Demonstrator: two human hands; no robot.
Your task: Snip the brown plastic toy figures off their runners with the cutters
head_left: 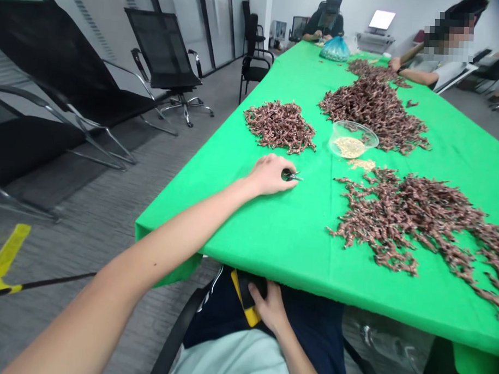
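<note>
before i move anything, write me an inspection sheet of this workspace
Surface: green cloth-covered table, lightly creased
Job's things: small metal-tipped tool; loose heaps of reddish-brown pieces; clear round plastic bowl holding pale bits
Clutter: spilled pale bits by the bowl; translucent blue plastic bag farther back
Hands: left hand closed around the tool; right hand, below the table edge, holds a black-and-yellow object
Cables: thin dark cord-like strip with yellow tape, lower left; cannot tell if it's a cable
Surroundings: black mesh office chair, left; one person at the far end, another on the right
</note>
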